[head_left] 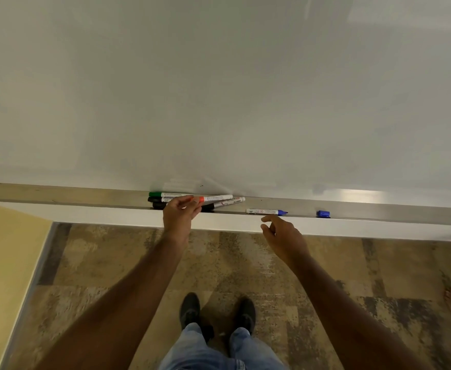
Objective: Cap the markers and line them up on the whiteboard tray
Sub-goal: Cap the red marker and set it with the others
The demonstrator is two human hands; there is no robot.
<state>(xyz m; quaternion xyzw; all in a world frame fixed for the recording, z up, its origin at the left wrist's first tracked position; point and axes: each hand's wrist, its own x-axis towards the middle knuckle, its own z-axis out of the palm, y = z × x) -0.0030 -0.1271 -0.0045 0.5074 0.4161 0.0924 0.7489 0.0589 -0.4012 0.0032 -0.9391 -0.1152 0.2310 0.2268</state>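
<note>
Left hand (177, 216) sits at the cluster of markers on the whiteboard tray (379, 209), fingers (192, 206) curled round the orange-capped marker (213, 198) near its cap; grip looks light, pinch-like. Green marker (165, 194) lies at the back of the cluster, black marker (156, 202) in front of it, another white-barrelled marker (229, 202) angled across on the right. The bunch is crossed, not lined up.

Right hand (283, 236) hovers just below the tray edge, fingers loosely spread, holding nothing, near the blue marker (267, 211), which lies alone with its tip bare. Blue cap (323, 214) rests further right on the tray, well apart from its marker.

Risks, judged: pulling the orange one out of the crossed pile could drag or roll neighbours off the narrow tray to the floor (139, 263). Bare blue tip could smear the tray or fingers if grabbed at that end. Cap is small and near the front lip, so a careless reach may knock it off.
</note>
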